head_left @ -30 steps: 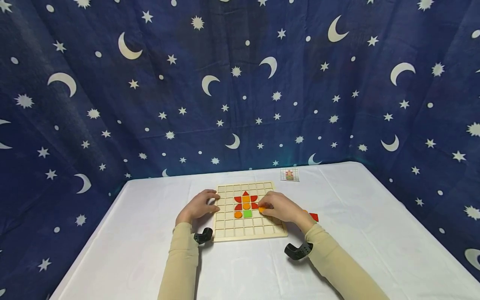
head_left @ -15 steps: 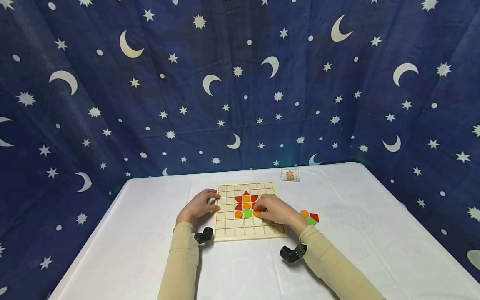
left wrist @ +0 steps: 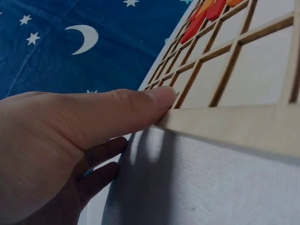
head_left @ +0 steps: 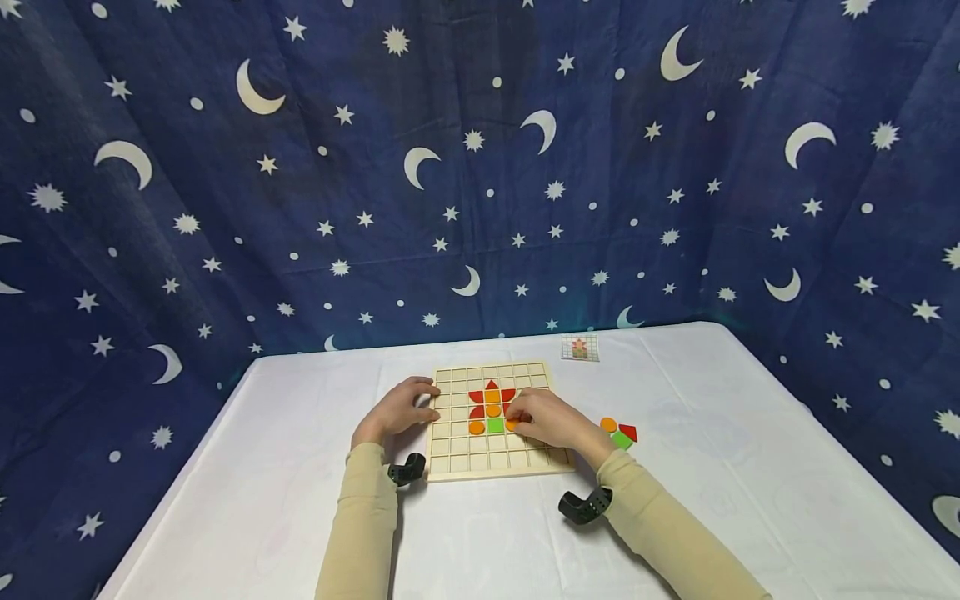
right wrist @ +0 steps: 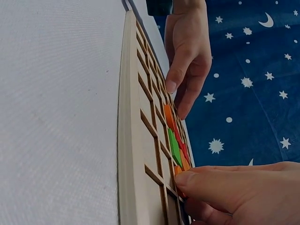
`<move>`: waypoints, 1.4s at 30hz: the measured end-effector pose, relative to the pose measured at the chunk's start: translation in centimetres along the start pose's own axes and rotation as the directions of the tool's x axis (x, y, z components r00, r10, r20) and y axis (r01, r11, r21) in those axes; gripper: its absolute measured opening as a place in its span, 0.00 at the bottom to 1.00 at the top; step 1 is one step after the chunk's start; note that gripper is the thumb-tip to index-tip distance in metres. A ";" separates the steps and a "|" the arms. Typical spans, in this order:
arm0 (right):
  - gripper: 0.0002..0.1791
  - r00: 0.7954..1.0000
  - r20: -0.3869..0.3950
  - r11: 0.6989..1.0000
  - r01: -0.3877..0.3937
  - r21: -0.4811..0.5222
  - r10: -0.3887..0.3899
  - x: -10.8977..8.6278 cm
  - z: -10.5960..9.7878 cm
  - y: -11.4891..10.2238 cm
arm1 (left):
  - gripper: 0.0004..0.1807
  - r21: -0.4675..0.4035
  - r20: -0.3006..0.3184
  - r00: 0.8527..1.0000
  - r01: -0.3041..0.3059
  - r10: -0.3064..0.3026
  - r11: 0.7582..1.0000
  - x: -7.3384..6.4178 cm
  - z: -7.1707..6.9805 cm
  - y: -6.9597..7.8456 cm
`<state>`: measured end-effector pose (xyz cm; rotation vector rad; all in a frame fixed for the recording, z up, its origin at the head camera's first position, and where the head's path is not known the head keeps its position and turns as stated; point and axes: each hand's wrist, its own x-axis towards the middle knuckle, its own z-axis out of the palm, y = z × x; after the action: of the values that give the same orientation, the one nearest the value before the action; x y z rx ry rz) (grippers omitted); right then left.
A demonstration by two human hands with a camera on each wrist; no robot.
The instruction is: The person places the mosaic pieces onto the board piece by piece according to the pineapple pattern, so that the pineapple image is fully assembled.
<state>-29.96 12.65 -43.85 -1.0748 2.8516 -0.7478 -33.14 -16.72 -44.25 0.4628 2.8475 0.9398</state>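
pale wood is framing the work: the grid board (head_left: pixel 459 446) is lying flat on the white cloth (head_left: pixel 480 533), its red petals (head_left: pixel 476 398) and green square (head_left: pixel 495 426) occupying compartments near the middle. the right hand (head_left: pixel 553 418) is pinching an orange disc (head_left: pixel 512 425) between thumb and fingertips, at the compartment just right of the green square; the left hand (head_left: pixel 397 412) is resting its thumb on the board's left edge, fingers lying loosely apart and gripping nothing. a fingertip brushing the crowded neighbours could be nudging a petal out of line; an off-centre release could be leaving the disc perched on a divider; a sideways push from either hand could be sliding the board. the right fingers are covering much of the disc, so whether it is sitting flush is proving impossible to tell. the pattern card (head_left: pixel 580 347) is appearing too small for detail, and the left-wrist view is cutting off most of the coloured pieces.
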 end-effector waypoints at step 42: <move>0.14 0.941 0.147 0.950 -0.312 0.025 0.305 -8.5 -8.1 6.0 | 0.24 -0.002 0.007 1.000 0.003 -0.003 1.000 0.0 0.1 0.1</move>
<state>-28.55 25.36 -40.66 -0.6226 2.7681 -0.6803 -33.09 -16.62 -44.24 0.4599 2.8404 0.9387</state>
